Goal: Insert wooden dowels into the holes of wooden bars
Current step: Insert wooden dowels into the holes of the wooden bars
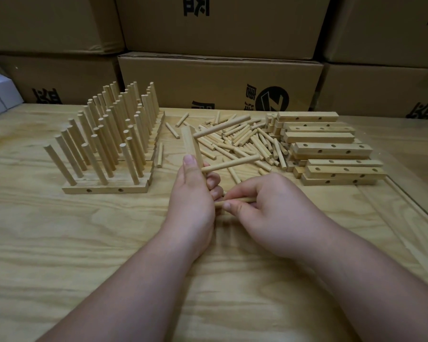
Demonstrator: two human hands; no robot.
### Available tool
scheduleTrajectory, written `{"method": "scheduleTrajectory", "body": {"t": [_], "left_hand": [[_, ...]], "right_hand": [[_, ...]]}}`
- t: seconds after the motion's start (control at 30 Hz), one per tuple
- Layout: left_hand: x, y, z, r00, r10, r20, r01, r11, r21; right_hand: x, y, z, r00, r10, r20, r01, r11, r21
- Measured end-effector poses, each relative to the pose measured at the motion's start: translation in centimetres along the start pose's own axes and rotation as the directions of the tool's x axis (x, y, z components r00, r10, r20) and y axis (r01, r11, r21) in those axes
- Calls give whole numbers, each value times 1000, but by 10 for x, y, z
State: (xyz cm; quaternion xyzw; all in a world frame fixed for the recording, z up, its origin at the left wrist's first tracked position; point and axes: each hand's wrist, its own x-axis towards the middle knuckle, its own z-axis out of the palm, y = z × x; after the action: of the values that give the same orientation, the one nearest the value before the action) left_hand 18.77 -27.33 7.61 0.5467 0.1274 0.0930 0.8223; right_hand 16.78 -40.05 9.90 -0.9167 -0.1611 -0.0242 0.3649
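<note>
Left hand [192, 191] gripping bar [191, 144] upright at frame centre, two dowels [230, 164] already jutting right; right hand [265, 208] pinching third dowel [235, 200] level, aiming at lowest hole, likely for straight entry; loose dowels [247, 139] waiting behind

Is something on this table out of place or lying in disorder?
Mostly no. The loose dowels lie in an untidy heap between the finished bars and the stack of empty bars, with a few strays rolled off to its left. Nothing looks damaged.
</note>
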Motion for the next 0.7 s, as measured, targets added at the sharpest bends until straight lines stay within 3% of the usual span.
{"method": "scheduleTrajectory", "body": {"t": [0.4, 0.6, 0.7], "left_hand": [[0, -1, 0, 999, 28, -21, -28, 999, -20], [2, 0, -6, 992, -51, 112, 75, 972, -224], [4, 0, -8, 987, -84, 138, 119, 955, -272]], "right_hand": [[-2, 1, 3, 1000, 16, -17, -15, 999, 29], [3, 3, -8, 999, 37, 35, -38, 998, 46], [5, 5, -20, 995, 64, 79, -78, 978, 191]]}}
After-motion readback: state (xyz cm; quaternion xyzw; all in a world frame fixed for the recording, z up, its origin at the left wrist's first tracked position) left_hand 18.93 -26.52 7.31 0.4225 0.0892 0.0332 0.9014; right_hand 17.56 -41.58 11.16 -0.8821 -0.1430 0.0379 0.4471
